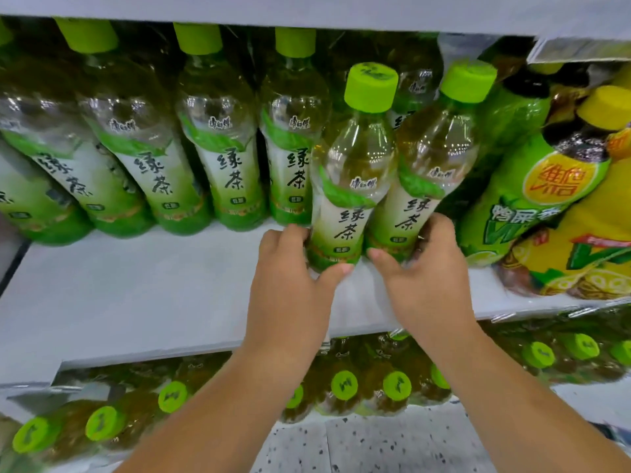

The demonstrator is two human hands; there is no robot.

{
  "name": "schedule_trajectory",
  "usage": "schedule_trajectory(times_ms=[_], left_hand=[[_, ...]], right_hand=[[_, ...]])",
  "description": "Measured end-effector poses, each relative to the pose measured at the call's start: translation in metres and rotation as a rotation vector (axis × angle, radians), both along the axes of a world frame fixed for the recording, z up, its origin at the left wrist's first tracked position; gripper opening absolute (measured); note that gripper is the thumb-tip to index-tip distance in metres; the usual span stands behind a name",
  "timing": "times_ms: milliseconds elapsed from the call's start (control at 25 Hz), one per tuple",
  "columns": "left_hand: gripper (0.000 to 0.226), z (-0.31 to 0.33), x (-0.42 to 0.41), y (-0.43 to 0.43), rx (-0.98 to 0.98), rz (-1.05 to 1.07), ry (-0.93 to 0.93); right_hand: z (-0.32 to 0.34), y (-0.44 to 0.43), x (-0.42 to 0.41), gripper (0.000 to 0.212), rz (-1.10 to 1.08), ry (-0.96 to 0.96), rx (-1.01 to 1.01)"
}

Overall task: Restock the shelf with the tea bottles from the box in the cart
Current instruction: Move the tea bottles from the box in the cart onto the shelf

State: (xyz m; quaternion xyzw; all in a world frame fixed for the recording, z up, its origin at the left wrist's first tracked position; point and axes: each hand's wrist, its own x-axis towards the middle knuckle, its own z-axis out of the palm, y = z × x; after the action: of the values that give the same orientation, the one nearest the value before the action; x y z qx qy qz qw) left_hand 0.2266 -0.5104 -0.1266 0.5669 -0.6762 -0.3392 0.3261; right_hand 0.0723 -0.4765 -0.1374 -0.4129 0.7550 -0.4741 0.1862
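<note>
Two hands reach onto a white shelf (136, 285). The left hand (290, 268) curls its fingers and thumb round the base of the left green tea bottle (348, 186). The right hand (426, 268) grips the base of the right green tea bottle (426, 172). The two bottles touch, standing slightly tilted on the shelf in front of a row of green tea bottles (222, 148), with yellow-capped bottles (532, 199) just beside them on the right.
</note>
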Motion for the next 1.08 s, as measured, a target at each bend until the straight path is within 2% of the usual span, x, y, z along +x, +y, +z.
schedule_trajectory(times_ms=[160, 280, 360, 560, 720, 840, 1080], left_hand=[[0.043, 0.007, -0.017, -0.015, 0.031, 0.034, -0.058], [0.041, 0.012, -0.029, -0.024, 0.019, 0.027, -0.216], [0.044, 0.014, -0.034, -0.029, -0.003, 0.013, -0.303], [0.052, 0.013, -0.04, -0.029, -0.007, 0.048, -0.318], [0.043, 0.006, -0.048, -0.031, 0.012, 0.11, -0.297], [0.04, -0.001, -0.053, -0.034, 0.004, 0.155, -0.355], [0.05, -0.01, -0.058, -0.036, -0.022, 0.182, -0.446]], right_hand=[[-0.005, -0.023, -0.002, 0.059, -0.053, 0.024, -0.036], [-0.012, -0.034, -0.007, 0.054, -0.057, 0.067, -0.037], [-0.018, -0.039, -0.009, 0.059, -0.076, 0.066, -0.056], [-0.031, -0.044, -0.012, 0.068, -0.124, 0.009, -0.105], [-0.032, -0.045, -0.014, 0.063, -0.131, 0.052, -0.101], [-0.032, -0.046, -0.015, 0.063, -0.13, 0.043, -0.074], [-0.029, -0.047, -0.014, 0.063, -0.137, 0.072, -0.039]])
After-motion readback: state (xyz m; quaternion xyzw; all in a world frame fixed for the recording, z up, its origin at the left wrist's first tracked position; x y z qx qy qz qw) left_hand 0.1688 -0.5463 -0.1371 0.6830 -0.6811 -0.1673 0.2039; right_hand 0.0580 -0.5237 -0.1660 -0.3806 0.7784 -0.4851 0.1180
